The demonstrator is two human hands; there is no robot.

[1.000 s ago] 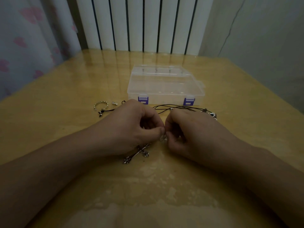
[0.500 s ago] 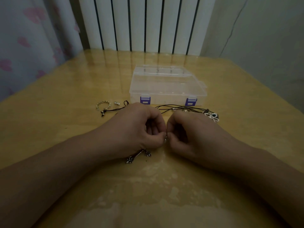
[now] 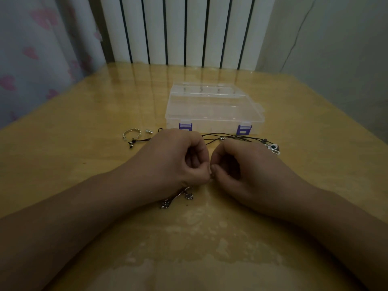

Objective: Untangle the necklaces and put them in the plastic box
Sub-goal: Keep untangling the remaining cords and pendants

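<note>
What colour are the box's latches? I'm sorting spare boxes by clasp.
Purple latches, head view.

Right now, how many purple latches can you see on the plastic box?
2. Both sit on the plastic box's front wall: the left latch just behind the left hand, the right latch near the box's right corner.

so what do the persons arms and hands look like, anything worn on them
Both forearms are bare up to the frame edge, with no sleeves in view. The left hand and right hand show no gloves, watch or bracelets; rings cannot be ruled out, since the fingers are curled.
</note>
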